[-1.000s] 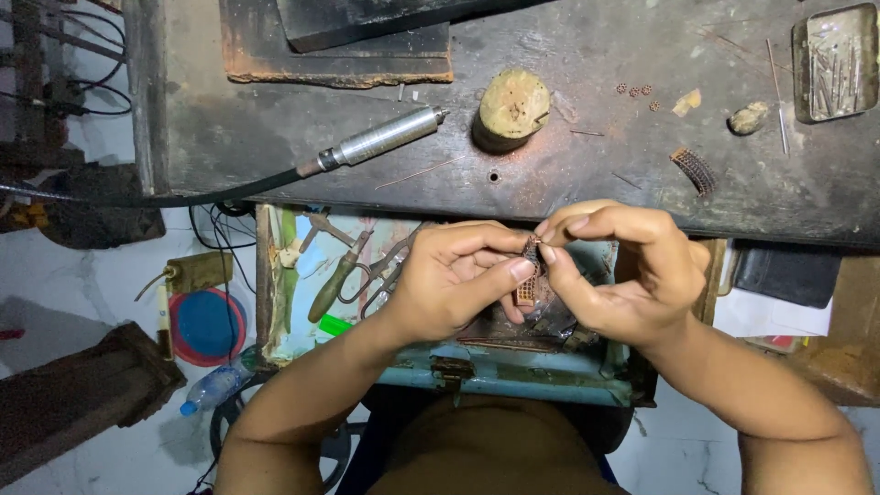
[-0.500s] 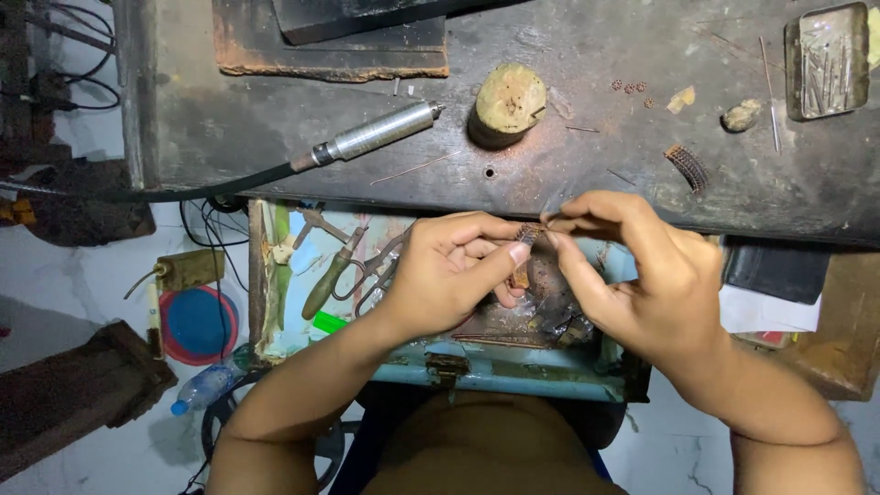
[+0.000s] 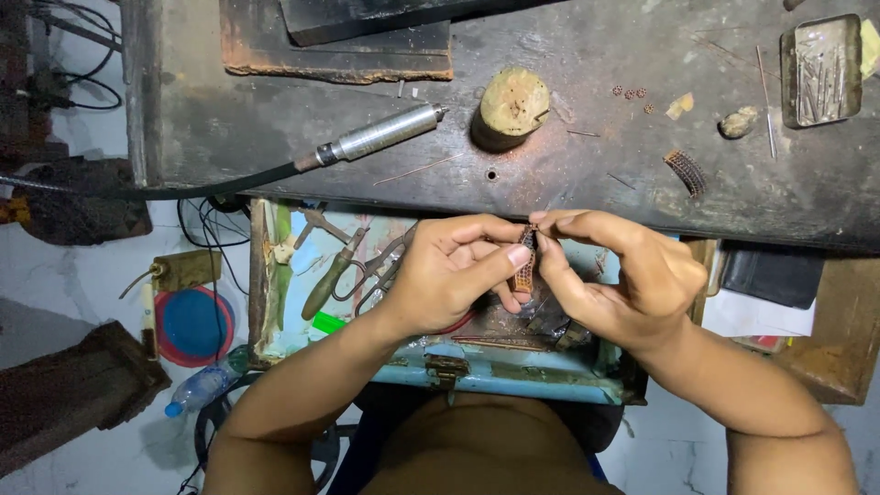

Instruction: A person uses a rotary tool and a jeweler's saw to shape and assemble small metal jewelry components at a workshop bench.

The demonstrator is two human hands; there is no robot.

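Your left hand (image 3: 454, 280) and right hand (image 3: 614, 275) met over the open drawer (image 3: 275, 275), both pinching a small brown ribbed metal strip (image 3: 525, 261). Left thumb and fingers closed on its lower part, right thumb and forefinger closed on its top end. Strip stood roughly upright between your fingertips, just below the edge of the dark workbench (image 3: 275, 119). Drawer under your hands held pliers (image 3: 380, 270) and a green-handled tool (image 3: 325, 284). On the bench: rotary handpiece (image 3: 380, 136) to the left, round wooden peg (image 3: 513, 103) above your hands, a second ribbed strip (image 3: 686, 171) to the right, metal tin (image 3: 820, 69) with pins at far right.
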